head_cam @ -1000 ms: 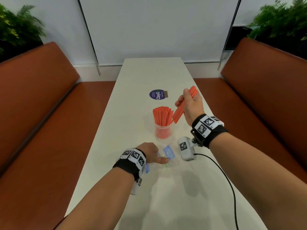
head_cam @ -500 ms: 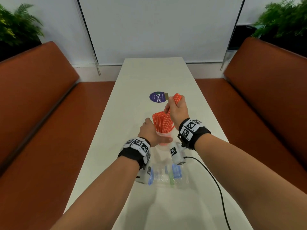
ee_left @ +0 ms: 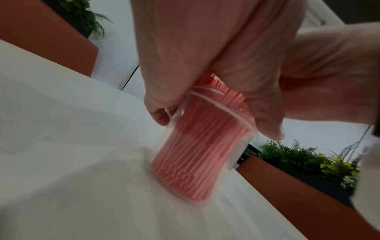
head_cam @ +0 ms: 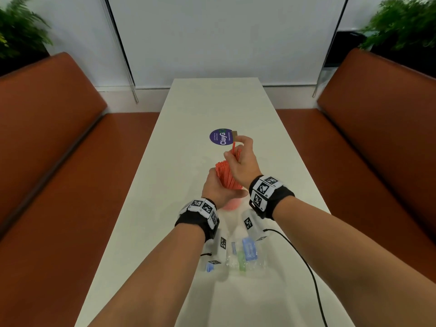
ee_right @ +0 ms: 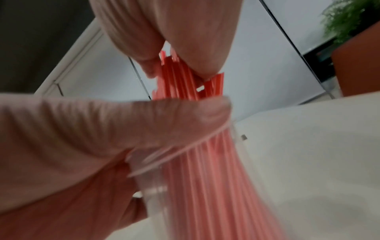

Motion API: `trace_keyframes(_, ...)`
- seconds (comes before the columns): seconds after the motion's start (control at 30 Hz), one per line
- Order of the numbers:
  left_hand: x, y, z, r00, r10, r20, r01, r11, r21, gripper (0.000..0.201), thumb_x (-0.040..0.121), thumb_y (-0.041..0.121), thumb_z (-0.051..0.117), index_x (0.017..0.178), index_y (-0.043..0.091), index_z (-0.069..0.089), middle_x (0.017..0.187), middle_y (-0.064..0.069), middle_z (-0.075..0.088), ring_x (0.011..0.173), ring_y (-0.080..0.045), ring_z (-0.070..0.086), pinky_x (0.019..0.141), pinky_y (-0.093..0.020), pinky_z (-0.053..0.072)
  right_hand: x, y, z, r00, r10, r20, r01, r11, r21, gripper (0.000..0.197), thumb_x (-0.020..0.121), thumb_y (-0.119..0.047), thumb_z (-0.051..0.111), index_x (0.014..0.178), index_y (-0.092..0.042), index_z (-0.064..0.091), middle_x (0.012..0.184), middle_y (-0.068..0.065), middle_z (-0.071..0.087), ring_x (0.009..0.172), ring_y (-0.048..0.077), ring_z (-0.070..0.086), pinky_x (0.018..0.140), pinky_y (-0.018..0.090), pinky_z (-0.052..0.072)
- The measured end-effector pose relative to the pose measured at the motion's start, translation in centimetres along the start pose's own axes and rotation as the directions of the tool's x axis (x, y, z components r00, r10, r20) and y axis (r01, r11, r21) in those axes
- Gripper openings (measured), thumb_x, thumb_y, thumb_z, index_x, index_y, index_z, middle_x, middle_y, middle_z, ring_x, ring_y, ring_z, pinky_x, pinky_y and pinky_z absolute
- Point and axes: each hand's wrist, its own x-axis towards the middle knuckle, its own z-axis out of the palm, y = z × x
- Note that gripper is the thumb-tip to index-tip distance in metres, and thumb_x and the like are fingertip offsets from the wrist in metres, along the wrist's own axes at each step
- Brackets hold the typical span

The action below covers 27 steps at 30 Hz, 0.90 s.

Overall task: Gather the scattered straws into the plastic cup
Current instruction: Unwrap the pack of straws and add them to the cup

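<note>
Two hands meet over one cup in the head view. The left hand (head_cam: 218, 188) wraps the cup (head_cam: 230, 204) near the bench (head_cam: 177, 185) centre, fingers curled round its rim. The right hand (head_cam: 243, 164), at the cup's 12 o'clock, pinches a last bunch of straws (head_cam: 226, 173) near their tops, feeding them down among those already standing in the cup. One straw pokes up higher than the rest. A purple sticker (head_cam: 221, 137) lies farther off at 12 o'clock, and a clear bag (head_cam: 245, 258) with blue and green print lies at the cup's 6 o'clock. No loose straws show on the bench, so the task looks nearly done.

From the left wrist, the cup (ee_left: 205, 146) leans, its base on the bench, packed tight with straws (ee_left: 197, 154). The left fingers (ee_left: 158, 104) and thumb clamp it just under the rim.

From the right wrist, the right fingers (ee_right: 203, 53) press together on the straw tops (ee_right: 179, 76), which splay unevenly. The left thumb (ee_right: 164, 116) crosses the rim.

The risk is the tilt: pushing the bunch into so full a cup could tip it or spring straws out. Letting go early could also let the tall straw fall across the bench.
</note>
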Motion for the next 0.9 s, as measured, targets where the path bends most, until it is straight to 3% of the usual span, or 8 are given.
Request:
trace_keyframes(0.17,0.0,-0.5,-0.2,1.0,0.029,0.004,-0.029,0.998,-0.054,0.085,0.058,0.016,0.091,0.127,0.015,0.041,0.113,0.001,0.057,0.099,-0.015,0.057,0.076,-0.023,0.047,0.2,0.2,-2.5,0.975,-0.05,0.217,0.107,0.959,-0.262,0.033,0.096,-0.029,0.047,0.116,-0.005,0.058,0.107,0.011,0.065,0.097,0.023,0.06,0.09,0.041,0.049)
trace_keyframes(0.27,-0.2,-0.8,-0.3,0.999,0.046,0.021,-0.044,0.994,-0.101,0.083,0.061,0.015,0.09,0.127,0.016,0.04,0.113,0.002,0.058,0.099,-0.013,0.058,0.074,-0.02,0.044,-1.5,1.7,-4.1,0.972,-0.051,0.231,0.098,0.976,-0.196,0.071,0.087,-0.059,0.038,0.139,-0.01,0.04,0.141,0.008,0.048,0.127,0.017,0.046,0.103,0.032,0.04)
trace_keyframes(0.37,-0.3,-0.9,-0.2,0.999,0.034,0.033,-0.031,0.995,-0.095,0.079,0.065,0.022,0.088,0.127,0.019,0.039,0.105,0.007,0.06,0.095,-0.012,0.06,0.079,-0.025,0.045,-4.3,3.9,-4.3,0.944,-0.101,0.314,0.194,0.94,-0.28,0.104,0.075,-0.077,0.038,0.149,-0.009,0.016,0.155,0.01,0.027,0.139,0.017,0.031,0.112,0.033,0.03)
trace_keyframes(0.47,-0.2,-0.8,0.0,0.998,0.048,0.028,-0.047,0.998,-0.042,0.078,0.064,0.027,0.083,0.128,0.019,0.039,0.103,0.005,0.06,0.097,-0.017,0.062,0.084,-0.032,0.05,-4.7,4.2,-3.1,0.927,-0.072,0.367,0.19,0.936,-0.298,0.104,0.08,-0.063,0.052,0.15,-0.004,0.002,0.159,0.014,0.013,0.147,0.024,0.019,0.119,0.038,0.023)
trace_keyframes(0.6,-0.3,-1.0,0.1,0.993,0.041,0.108,-0.034,0.997,-0.066,0.08,0.056,0.018,0.081,0.125,0.021,0.04,0.112,0.002,0.061,0.111,-0.024,0.062,0.095,-0.043,0.053,-2.3,2.2,-1.3,0.916,-0.037,0.398,0.202,0.902,-0.381,0.076,0.093,-0.028,0.053,0.149,0.001,0.01,0.159,0.016,0.011,0.149,0.028,0.009,0.122,0.037,0.012)
trace_keyframes(0.7,-0.3,-1.3,0.1,0.989,0.054,0.136,-0.044,0.996,-0.073,0.094,0.045,0.029,0.088,0.124,0.021,0.037,0.12,0.002,0.06,0.115,-0.019,0.06,0.098,-0.045,0.052,-1.1,1.8,-0.4,0.862,-0.067,0.502,0.34,0.811,-0.476,0.058,0.098,-0.026,0.045,0.147,-0.001,0.025,0.159,0.012,0.016,0.149,0.027,0.01,0.122,0.039,0.014)
trace_keyframes(0.8,-0.3,-1.3,-0.4,0.985,0.055,0.161,-0.049,0.998,-0.044,0.099,0.051,0.024,0.09,0.133,0.017,0.036,0.125,0.003,0.058,0.117,-0.016,0.058,0.101,-0.04,0.05,-0.9,1.6,-0.5,0.813,-0.049,0.58,0.41,0.756,-0.51,0.054,0.099,-0.029,0.041,0.145,-0.004,0.031,0.157,0.01,0.024,0.148,0.026,0.013,0.122,0.039,0.014)
trace_keyframes(0.9,-0.4,-1.1,-1.0,0.987,0.034,0.155,-0.038,0.999,0.024,0.096,0.053,0.031,0.088,0.134,0.021,0.039,0.121,0.003,0.061,0.111,-0.017,0.061,0.098,-0.039,0.052,-0.9,1.7,-1.2,0.837,-0.114,0.536,0.397,0.8,-0.45,0.059,0.098,-0.028,0.042,0.149,-0.008,0.021,0.159,0.009,0.02,0.148,0.026,0.015,0.121,0.041,0.016)
